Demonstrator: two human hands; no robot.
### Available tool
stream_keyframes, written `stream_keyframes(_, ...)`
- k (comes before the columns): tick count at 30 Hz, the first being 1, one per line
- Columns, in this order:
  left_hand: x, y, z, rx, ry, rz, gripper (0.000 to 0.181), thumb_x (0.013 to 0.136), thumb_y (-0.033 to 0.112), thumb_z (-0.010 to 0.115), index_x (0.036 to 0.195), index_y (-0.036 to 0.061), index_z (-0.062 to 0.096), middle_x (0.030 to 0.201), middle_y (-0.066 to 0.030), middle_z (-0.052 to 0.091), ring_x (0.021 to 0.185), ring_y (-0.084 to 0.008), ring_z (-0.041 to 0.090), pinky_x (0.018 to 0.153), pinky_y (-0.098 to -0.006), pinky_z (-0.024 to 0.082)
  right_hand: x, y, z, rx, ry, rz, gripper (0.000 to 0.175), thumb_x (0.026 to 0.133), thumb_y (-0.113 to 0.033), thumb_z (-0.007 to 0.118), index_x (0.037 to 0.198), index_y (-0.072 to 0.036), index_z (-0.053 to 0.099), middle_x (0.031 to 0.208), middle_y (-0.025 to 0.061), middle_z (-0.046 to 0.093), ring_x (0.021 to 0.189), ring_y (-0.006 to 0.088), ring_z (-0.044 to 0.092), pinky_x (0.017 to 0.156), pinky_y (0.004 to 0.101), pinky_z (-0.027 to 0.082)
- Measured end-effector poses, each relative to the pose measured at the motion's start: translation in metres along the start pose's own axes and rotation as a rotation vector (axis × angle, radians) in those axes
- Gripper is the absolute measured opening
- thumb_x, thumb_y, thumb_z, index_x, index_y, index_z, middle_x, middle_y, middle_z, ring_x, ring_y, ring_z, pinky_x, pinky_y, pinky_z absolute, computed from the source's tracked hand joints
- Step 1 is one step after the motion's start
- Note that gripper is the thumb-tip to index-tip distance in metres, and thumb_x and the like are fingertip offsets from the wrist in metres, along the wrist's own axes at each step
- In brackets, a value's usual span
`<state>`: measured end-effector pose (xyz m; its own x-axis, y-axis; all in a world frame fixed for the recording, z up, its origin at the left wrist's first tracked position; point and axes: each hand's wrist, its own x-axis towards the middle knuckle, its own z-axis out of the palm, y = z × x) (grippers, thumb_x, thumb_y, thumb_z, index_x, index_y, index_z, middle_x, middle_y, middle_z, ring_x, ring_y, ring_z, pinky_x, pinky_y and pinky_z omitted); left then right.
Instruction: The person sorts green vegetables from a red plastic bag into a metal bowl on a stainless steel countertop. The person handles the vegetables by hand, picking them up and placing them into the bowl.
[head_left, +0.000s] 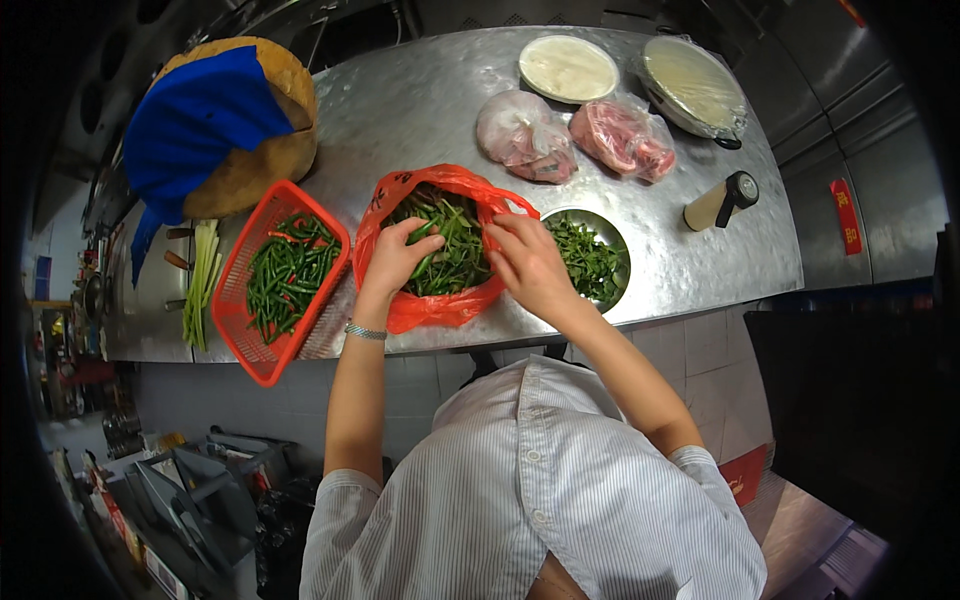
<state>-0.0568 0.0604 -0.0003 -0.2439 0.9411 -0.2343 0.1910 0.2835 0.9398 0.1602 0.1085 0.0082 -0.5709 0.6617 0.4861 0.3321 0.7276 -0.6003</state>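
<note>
A red plastic bag (457, 309) lies open in front of me, filled with leafy greens (463, 244) and green chili peppers. Over its left side, my left hand (396, 259) pinches green chili peppers (424, 262) between thumb and fingers. My right hand (534, 266) rests at the bag's right rim with fingers bent over the edge; whether they grip the plastic is hidden. Left of the bag, a red plastic basket (231, 319) holds many green chilies (292, 274) with a few red ones. A metal bowl (625, 259) of picked green leaves (589, 259) sits partly behind my right forearm.
Celery stalks (201, 285) lie beside wooden-handled tools (177, 260) at left. A blue cloth (202, 127) covers part of a round wooden chopping block (300, 154). Bagged meat (622, 139), a white-filled dish (568, 69), a film-covered pan (694, 82) and a flask (720, 201) stand on the steel table (405, 97).
</note>
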Motion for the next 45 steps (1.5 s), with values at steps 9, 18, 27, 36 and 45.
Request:
stream_keyframes(9, -0.037, 0.024, 0.001, -0.717, -0.342, -0.198, 0.018, 0.085, 0.011, 0.057, 0.098, -0.0011, 0.058, 0.073, -0.0077, 0.061, 0.050, -0.0068, 0.048, 0.044, -0.0196, 0.034, 0.002, -0.013, 0.003, 0.239, -0.250, 0.004, 0.013, 0.086, -0.010, 0.050, 0.094, 0.000, 0.052, 0.077, 0.0166, 0.055, 0.077, 0.0352, 0.054, 0.073, 0.0446, 0.041)
stream_keyframes(18, -0.048, 0.024, 0.053, -0.752, 0.018, -0.035, 0.015, 0.090, 0.017, 0.055, 0.099, 0.0063, 0.059, 0.075, 0.0023, 0.056, 0.055, -0.0032, 0.044, 0.047, -0.0175, 0.032, -0.007, -0.019, 0.000, 0.258, -0.174, 0.153, 0.012, 0.084, -0.011, 0.048, 0.085, 0.001, 0.046, 0.069, 0.0208, 0.056, 0.065, 0.0404, 0.055, 0.060, 0.0473, 0.043)
stream_keyframes(27, -0.037, 0.016, 0.062, -0.838, 0.141, -0.086, 0.018, 0.092, 0.018, 0.050, 0.093, 0.0018, 0.057, 0.074, -0.0030, 0.055, 0.061, -0.0099, 0.051, 0.049, -0.0222, 0.038, -0.019, -0.004, -0.001, -0.014, -0.046, 0.034, 0.016, 0.068, -0.011, 0.059, 0.073, -0.004, 0.045, 0.062, 0.0146, 0.054, 0.059, 0.0334, 0.055, 0.055, 0.0431, 0.044)
stream_keyframes(36, -0.023, -0.024, -0.051, -0.399, 0.401, -0.079, 0.006, 0.081, 0.005, 0.059, 0.084, 0.0008, 0.057, 0.068, -0.0031, 0.056, 0.055, -0.0098, 0.049, 0.051, -0.0235, 0.040, -0.070, 0.083, -0.036, -0.434, -0.282, 0.345, 0.046, 0.073, -0.015, 0.063, 0.117, -0.006, 0.052, 0.107, 0.0145, 0.054, 0.104, 0.0307, 0.048, 0.089, 0.0432, 0.037)
stream_keyframes(45, -0.009, -0.084, -0.009, 0.792, 0.336, -0.367, 0.034, 0.073, 0.028, 0.069, 0.084, -0.0030, 0.065, 0.070, -0.0112, 0.063, 0.066, -0.0192, 0.061, 0.060, -0.0340, 0.046, -0.064, 0.069, -0.022, -0.321, -0.063, 0.317, 0.029, 0.075, -0.011, 0.062, 0.102, -0.002, 0.060, 0.106, 0.0140, 0.056, 0.103, 0.0314, 0.050, 0.089, 0.0432, 0.038)
